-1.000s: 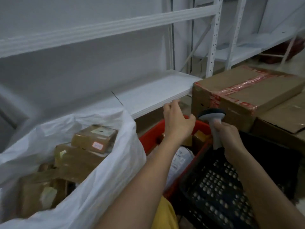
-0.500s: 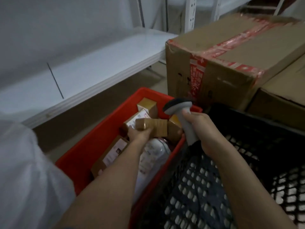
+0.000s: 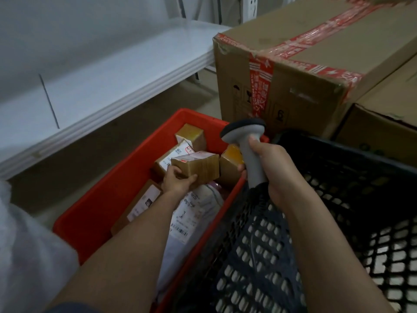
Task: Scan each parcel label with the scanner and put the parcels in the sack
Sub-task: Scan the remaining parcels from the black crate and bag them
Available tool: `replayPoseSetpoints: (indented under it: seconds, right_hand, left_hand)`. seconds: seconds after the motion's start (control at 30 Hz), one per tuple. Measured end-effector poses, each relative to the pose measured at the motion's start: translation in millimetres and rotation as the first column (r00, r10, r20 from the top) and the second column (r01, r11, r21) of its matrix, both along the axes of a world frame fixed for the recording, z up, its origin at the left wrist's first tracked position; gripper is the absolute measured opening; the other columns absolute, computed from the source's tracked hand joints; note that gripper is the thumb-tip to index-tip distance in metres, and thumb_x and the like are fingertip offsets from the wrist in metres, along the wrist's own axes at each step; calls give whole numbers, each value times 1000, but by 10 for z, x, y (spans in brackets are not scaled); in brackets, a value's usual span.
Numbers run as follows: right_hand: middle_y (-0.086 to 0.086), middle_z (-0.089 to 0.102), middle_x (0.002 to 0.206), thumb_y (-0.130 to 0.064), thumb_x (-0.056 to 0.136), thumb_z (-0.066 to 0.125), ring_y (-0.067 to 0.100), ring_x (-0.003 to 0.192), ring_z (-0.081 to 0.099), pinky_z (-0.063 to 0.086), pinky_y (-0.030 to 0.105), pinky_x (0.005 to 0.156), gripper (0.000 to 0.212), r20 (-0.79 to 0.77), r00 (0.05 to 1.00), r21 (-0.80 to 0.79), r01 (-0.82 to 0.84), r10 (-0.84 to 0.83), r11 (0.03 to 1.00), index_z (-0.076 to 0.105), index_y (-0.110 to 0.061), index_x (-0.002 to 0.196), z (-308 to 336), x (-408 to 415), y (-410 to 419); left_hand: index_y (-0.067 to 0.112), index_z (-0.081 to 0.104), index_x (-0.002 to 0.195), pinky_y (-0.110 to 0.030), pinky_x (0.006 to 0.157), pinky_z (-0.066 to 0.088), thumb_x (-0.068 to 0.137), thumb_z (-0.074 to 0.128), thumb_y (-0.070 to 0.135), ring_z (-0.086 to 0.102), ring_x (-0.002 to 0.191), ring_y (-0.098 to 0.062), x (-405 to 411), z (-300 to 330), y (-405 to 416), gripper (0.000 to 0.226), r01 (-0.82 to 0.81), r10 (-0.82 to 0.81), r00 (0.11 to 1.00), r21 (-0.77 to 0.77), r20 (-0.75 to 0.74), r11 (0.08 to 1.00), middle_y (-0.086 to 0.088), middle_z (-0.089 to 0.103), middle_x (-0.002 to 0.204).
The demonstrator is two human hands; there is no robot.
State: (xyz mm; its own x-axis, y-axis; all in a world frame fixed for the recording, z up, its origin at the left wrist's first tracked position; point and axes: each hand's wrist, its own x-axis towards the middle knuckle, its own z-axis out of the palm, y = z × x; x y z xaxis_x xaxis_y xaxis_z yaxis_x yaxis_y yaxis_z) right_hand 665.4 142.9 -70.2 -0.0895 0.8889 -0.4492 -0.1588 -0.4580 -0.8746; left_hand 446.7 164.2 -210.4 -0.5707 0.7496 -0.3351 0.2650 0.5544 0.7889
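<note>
A pale metal shelf (image 3: 97, 86) runs along the wall at my left, with a big taped carton (image 3: 304, 64) standing on the floor beyond the bins. Below me sits the red crate (image 3: 108, 199), holding several small cardboard parcels and a white mailer bag (image 3: 194, 213); a black perforated crate (image 3: 338, 222) sits tight against its right side.

My left hand (image 3: 178, 180) is down inside the red crate, fingers and thumb curled round the near end of a small brown parcel (image 3: 198, 166). The parcel appears lifted a little above the others, its long axis running roughly left to right, with a small label patch on its top left corner. My right hand (image 3: 273, 175) is clamped on the grip of the grey scanner (image 3: 250, 150), whose dark head points away from me, toward the far rim of the red crate.

What matters next: the parcel lies just left of and lower than the scanner head, and the head is aimed past it rather than at it. I judge I need to either tip the scanner down and left, or raise and turn the parcel so its label faces the window. The sack (image 3: 27, 256) shows only as a white edge at my lower left, nearer my left hand, so that hand should carry the parcel across after the scan.
</note>
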Motion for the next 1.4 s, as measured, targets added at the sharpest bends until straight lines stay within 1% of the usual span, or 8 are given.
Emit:
replayPoseSetpoints:
  seconds: [0.13, 0.3, 0.4, 0.73, 0.87, 1.0, 1.23, 1.4]
  right_hand:
    - [8, 62, 62, -37, 99, 55, 16, 54, 59, 48, 30, 55, 32, -52, 999, -4, 2, -2, 1000, 61, -6, 99, -5, -59, 28]
    - [13, 64, 75, -38, 99, 54, 16, 54, 60, 49, 27, 50, 32, -11, 999, -30, -32, 32, 999, 59, -7, 104, -20, -130, 7]
    - [15, 65, 84, -37, 99, 54, 14, 52, 61, 48, 23, 46, 37, 0, 1000, -51, 3, -3, 999, 59, -3, 114, -29, -178, 2]
    - [17, 66, 94, -29, 86, 71, 25, 73, 65, 55, 31, 57, 45, 136, 983, 16, 125, -126, 992, 59, 3, 115, 668, -236, -561]
    - [12, 67, 101, -35, 86, 72, 25, 86, 68, 59, 47, 82, 46, 217, 959, 176, 145, -182, 974, 58, -5, 118, 1160, -109, -867]
    - [6, 64, 98, -31, 88, 70, 20, 84, 66, 58, 45, 83, 38, 205, 945, 250, 203, -257, 947, 53, -14, 117, 1353, 48, -1275]
    - [2, 59, 112, -39, 82, 76, 24, 99, 64, 56, 43, 86, 59, 113, 913, 204, 363, -391, 909, 44, -19, 128, 1389, 269, -1476]
    - [9, 64, 106, -44, 79, 78, 17, 76, 63, 53, 29, 61, 70, 163, 971, 98, 162, -177, 982, 45, -12, 132, 1539, 440, -1328]
  left_hand:
    - [21, 43, 89, -51, 84, 56, 71, 84, 16, 59, 101, -29, 26, 48, 13, 45, -48, 47, 995, 11, 84, 999, -11, 57, 114]
    - [17, 28, 145, -40, 108, 39, 57, 90, 37, 35, 134, -30, -32, 154, -23, 109, -14, 19, 998, -78, 67, 997, -8, 29, 145]
    - [24, 41, 140, -34, 104, 35, 70, 84, 35, 32, 131, -29, 75, 297, -66, 83, 51, -41, 994, -95, 102, 994, -8, 26, 141]
    - [36, 29, 135, -35, 88, 52, 65, 86, 7, 45, 89, -17, 497, 1532, -616, 95, -96, 46, 967, 191, 250, 977, -1, 33, 114]
    - [35, 27, 125, -24, 62, 56, 63, 85, -4, 59, 101, -16, 672, 1982, -989, 93, -57, -113, 895, 362, 431, 930, -2, 55, 115]
    - [45, 29, 123, -50, 84, 57, 58, 87, -5, 55, 115, -23, 750, 2388, -1402, 100, -7, -253, 795, 425, 551, 905, 3, 52, 122]
    - [45, 28, 141, -38, 77, 59, 75, 62, -17, 58, 111, -26, 634, 2657, -1913, 97, 269, -429, 707, 347, 562, 898, -2, 54, 123]
    - [49, 44, 131, -39, 77, 57, 59, 55, -19, 55, 118, -34, 529, 2751, -1858, 100, 277, -504, 570, 426, 649, 861, -13, 50, 135]
